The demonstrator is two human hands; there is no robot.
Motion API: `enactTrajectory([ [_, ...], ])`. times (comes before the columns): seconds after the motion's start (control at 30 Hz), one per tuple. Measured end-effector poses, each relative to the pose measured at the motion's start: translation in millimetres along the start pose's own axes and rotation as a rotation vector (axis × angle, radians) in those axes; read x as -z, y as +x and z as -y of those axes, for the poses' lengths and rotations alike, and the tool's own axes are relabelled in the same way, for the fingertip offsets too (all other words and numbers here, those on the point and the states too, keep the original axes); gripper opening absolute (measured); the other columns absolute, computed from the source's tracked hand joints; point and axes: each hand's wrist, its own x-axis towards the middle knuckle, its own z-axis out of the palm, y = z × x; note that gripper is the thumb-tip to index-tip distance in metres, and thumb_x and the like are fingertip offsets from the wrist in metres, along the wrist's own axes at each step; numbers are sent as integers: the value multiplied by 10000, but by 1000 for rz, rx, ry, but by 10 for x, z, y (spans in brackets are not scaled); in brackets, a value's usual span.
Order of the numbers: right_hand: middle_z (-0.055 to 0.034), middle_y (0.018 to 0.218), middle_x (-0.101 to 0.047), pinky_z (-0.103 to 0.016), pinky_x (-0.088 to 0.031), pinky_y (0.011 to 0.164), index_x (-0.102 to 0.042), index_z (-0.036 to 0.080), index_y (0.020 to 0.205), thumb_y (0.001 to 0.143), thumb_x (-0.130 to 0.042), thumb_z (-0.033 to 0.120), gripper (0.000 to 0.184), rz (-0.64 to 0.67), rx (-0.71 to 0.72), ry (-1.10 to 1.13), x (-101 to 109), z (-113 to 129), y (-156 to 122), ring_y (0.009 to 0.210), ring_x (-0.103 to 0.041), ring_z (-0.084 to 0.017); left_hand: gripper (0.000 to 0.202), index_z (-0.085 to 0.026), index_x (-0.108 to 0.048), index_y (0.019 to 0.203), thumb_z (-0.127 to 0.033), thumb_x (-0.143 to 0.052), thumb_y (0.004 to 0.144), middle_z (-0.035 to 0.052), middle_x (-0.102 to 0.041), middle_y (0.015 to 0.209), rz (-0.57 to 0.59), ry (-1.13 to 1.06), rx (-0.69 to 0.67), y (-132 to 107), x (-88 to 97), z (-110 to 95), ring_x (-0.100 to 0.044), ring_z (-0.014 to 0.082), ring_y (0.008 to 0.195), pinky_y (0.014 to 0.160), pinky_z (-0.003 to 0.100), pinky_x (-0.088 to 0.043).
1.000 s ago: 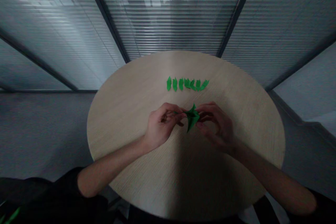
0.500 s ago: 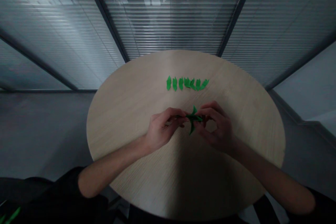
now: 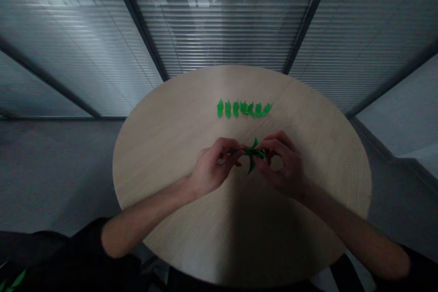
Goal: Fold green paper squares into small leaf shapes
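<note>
Over the middle of the table, a small dark green leafy piece (image 3: 253,151) with pointed leaves is held between my two hands. My left hand (image 3: 216,164) pinches its left end between thumb and fingers. From the other side, the fingertips of my right hand (image 3: 282,164) are closed on its leaves. One leaf points up and another points down between the hands. Beyond them a row of several bright green leaves (image 3: 236,109) lies on the table; those at the right of the row touch or overlap. Exactly how the held leaves join is hidden by my fingers.
The round wooden table (image 3: 164,127) stands before glass panels with blinds (image 3: 222,41) and dark frames. At the lower left corner, more green leaves (image 3: 18,279) show against something dark. A shadow falls across the near part of the tabletop.
The leafy piece has turned slightly between my fingers, its upper leaf shifting a little right. My left hand has moved up slightly. The row of leaves is unchanged.
</note>
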Motion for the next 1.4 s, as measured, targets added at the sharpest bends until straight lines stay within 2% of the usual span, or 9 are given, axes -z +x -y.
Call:
enactTrajectory([
  [0.17, -9, 993, -575, -259, -479, 499, -652, 229, 1011, 892, -726, 150, 161, 13, 30, -21, 20, 24, 21, 569, -491, -70, 36, -169, -591, 1069, -175, -612, 1041, 81, -812, 999, 29, 22, -40, 4, 13, -33, -808, 132, 727, 646, 178, -691],
  [0.33, 1, 934, -568, -247, -444, 483, -648, 224, 973, 897, -706, 141, 127, 30, 22, -30, 32, 39, 36, 568, -477, -77, 128, -174, -595, 1099, -176, -683, 1005, 47, -807, 938, 18, 45, -37, -16, 5, -9, -806, 134, 689, 614, 169, -681],
  [0.7, -11, 915, -585, -285, -457, 555, -632, 226, 962, 910, -688, 189, 85, 87, 20, -164, 36, -2, 30, 616, -481, -113, 129, -186, -607, 1133, -207, -649, 1012, 47, -789, 951, 33, 144, -7, -9, 4, -17, -803, 144, 728, 624, 200, -676],
  [1.2, -27, 901, -622, -277, -445, 552, -646, 211, 937, 968, -637, 212, 33, 169, 6, -221, 49, -7, 23, 632, -520, -123, 160, -186, -598, 1137, -176, -663, 991, 34, -782, 953, 37, 135, 5, -10, 3, 8, -798, 137, 762, 655, 202, -669],
  [1.4, -40, 910, -633, -302, -477, 592, -656, 215, 950, 952, -652, 235, 20, 179, 7, -270, 51, -6, 29, 697, -573, -156, 140, -185, -606, 1147, -178, -619, 1007, 48, -787, 968, 69, 140, 19, -2, 3, 2, -806, 149, 770, 661, 219, -679],
])
